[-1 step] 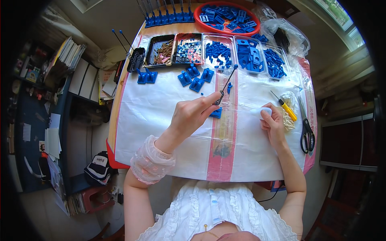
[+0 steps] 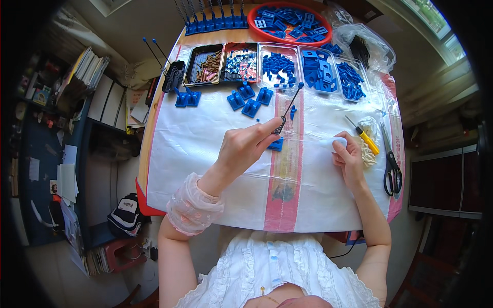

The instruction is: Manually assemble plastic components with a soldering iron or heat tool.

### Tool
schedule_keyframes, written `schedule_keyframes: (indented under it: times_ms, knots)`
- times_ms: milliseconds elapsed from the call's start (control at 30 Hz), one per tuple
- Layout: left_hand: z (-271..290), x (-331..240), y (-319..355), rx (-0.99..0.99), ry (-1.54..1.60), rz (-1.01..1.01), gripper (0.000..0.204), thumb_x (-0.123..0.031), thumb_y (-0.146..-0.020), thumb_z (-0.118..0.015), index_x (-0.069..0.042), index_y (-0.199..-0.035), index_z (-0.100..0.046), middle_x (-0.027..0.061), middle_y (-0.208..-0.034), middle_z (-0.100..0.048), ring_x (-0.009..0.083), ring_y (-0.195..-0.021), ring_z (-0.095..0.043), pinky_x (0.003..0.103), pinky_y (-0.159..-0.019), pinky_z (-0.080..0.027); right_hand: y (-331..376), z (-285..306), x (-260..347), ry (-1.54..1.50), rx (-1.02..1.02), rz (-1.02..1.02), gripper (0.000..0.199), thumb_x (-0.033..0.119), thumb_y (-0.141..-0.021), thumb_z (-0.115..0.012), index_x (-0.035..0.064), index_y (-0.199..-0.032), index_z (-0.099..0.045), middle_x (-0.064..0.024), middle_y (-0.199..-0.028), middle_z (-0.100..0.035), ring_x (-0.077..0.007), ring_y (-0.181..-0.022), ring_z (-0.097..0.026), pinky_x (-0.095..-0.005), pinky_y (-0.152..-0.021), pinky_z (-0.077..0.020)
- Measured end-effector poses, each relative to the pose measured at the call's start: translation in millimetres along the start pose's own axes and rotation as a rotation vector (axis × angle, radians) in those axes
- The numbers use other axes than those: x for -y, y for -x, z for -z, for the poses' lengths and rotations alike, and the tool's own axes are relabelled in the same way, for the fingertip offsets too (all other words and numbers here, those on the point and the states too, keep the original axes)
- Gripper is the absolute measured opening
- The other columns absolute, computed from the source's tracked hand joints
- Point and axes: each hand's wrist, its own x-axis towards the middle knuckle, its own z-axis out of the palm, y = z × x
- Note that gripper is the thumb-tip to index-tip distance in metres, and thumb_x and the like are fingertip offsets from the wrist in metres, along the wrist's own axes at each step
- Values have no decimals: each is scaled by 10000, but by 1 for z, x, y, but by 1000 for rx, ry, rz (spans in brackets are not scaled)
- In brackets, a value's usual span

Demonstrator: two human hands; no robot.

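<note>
My left hand (image 2: 244, 143) pinches the coiled lower end of a thin black spring rod (image 2: 291, 105) between thumb and forefinger. The rod leans up and to the right and ends in a blue tip. Just under those fingertips lies a blue plastic base plate (image 2: 276, 144), partly covered by the hand. To the right, my right hand (image 2: 350, 156) is closed around a smooth, white rounded object (image 2: 336, 144); its exact kind I cannot make out. A faint pale line seems to run between the two hands. A small blue piece (image 2: 293, 112) lies beside the rod.
Trays of brown screws (image 2: 209, 66), nuts (image 2: 240, 64) and blue parts (image 2: 280, 69) line the back. Behind stands a red basin (image 2: 251, 23). Blue assemblies (image 2: 250, 108) sit left of the rod. A yellow-handled screwdriver (image 2: 368, 142) and black-handled scissors (image 2: 393, 174) lie at right.
</note>
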Motion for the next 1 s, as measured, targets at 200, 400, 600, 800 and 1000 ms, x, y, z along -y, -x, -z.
schedule_keyframes:
  times_ms: [200, 400, 600, 800, 1000]
  knots:
    - [-3, 1, 1, -5, 25, 3, 503, -84, -789, -829, -107, -1226, -580, 64, -837, -743, 106, -474, -594, 238, -436, -456, -1, 6, -1, -7, 48, -1, 134, 203, -964, -647, 119, -1003, -550, 110, -667, -401, 15, -522, -278, -188, -469, -190]
    - [-5, -1, -1, -10, 25, -7, 532, -74, -787, -829, -111, -1249, -568, 70, -830, -739, 102, -475, -592, 235, -432, -452, 0, 3, 2, 26, 12, -5, 129, 212, -959, -658, 104, -959, -588, 104, -652, -424, 10, -543, -317, -198, -477, -193]
    - [-7, -1, 0, -17, 30, 1, 560, -68, -777, -836, -113, -1262, -560, 69, -832, -737, 95, -476, -587, 231, -430, -447, -1, 7, 2, 52, 57, -7, 133, 208, -967, -648, 125, -1011, -554, 114, -674, -407, 25, -533, -289, -176, -472, -184]
    - [-6, -2, -1, -16, 26, -3, 546, -67, -779, -834, -108, -1252, -565, 69, -829, -737, 97, -474, -584, 232, -430, -445, 0, 7, 4, 30, 31, 4, 147, 228, -964, -655, 107, -940, -574, 93, -649, -422, 6, -542, -313, -198, -484, -204]
    - [-6, -2, -1, -13, 31, -4, 526, -74, -785, -829, -109, -1242, -571, 64, -833, -738, 105, -475, -590, 235, -433, -450, 2, 9, 3, 13, 26, -1, 130, 211, -960, -651, 107, -947, -574, 96, -661, -428, 8, -539, -309, -195, -479, -202]
